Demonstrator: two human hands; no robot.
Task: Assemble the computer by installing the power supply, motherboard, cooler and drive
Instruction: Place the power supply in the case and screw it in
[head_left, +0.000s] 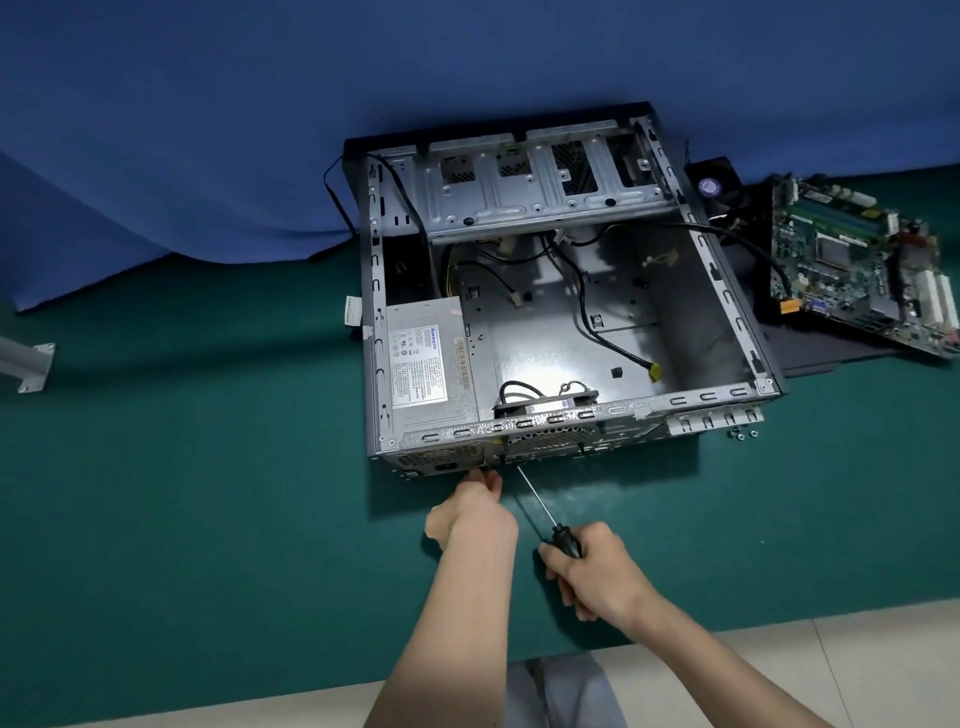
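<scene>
left hand (475, 506) curled at case (571, 415) rear, hold unclear; right hand (597, 571) grips screwdriver (537, 504); angled tip may slip, scratching power supply (426, 358).

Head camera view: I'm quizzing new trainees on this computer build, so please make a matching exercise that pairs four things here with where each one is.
Things:
1. power supply
2. motherboard
3. screwdriver
4. loose screws

Places:
A. gripped in the right hand
B. on the green mat, by the near right corner of the case
C. inside the case, in its near left corner
D. lying outside the case, to its right

Pairs: 1-C, 2-D, 3-A, 4-B
</scene>
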